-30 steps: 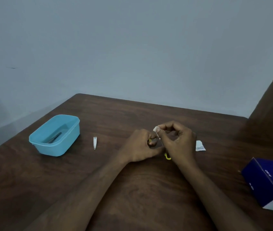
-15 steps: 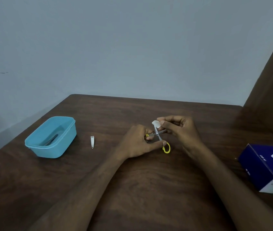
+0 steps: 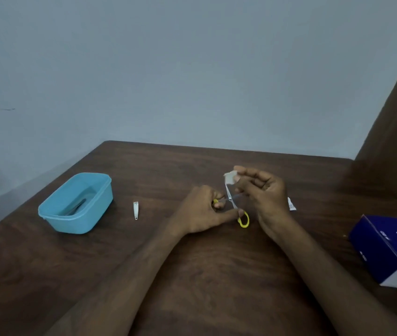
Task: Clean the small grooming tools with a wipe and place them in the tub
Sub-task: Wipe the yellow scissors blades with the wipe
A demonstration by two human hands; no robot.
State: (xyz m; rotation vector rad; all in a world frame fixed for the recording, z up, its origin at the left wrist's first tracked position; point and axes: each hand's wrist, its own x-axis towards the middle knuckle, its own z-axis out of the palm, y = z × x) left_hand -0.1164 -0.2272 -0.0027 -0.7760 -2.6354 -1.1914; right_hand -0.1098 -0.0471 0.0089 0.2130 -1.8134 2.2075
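Tub first: light blue, sits at your 10 o'clock on the wooden table, with a dark slim tool lying inside; can't tell what kind. Nail clipper lies flat on the table just right of the tub, apart from it, roughly 11 o'clock, long axis pointing toward you.

Your left hand is at 12 o'clock, resting low on the table, fingers curled round the handle end of the small scissors. One yellow loop sticks out below your index finger on the right side; a bit of the other yellow loop shows between your fingers. Blades point up and away from you, tilted slightly left.

Your right hand is just right of the left, near 1 o'clock, raised above the table. Thumb and fingertips pinch a small white wipe clamped onto the blade tip. Remaining fingers are loosely curled.

Small white torn packet lies on the table just behind your right wrist, partly hidden by it. Dark blue box with a white label sits at 3 o'clock, well apart from the hands, cut off by the frame edge.
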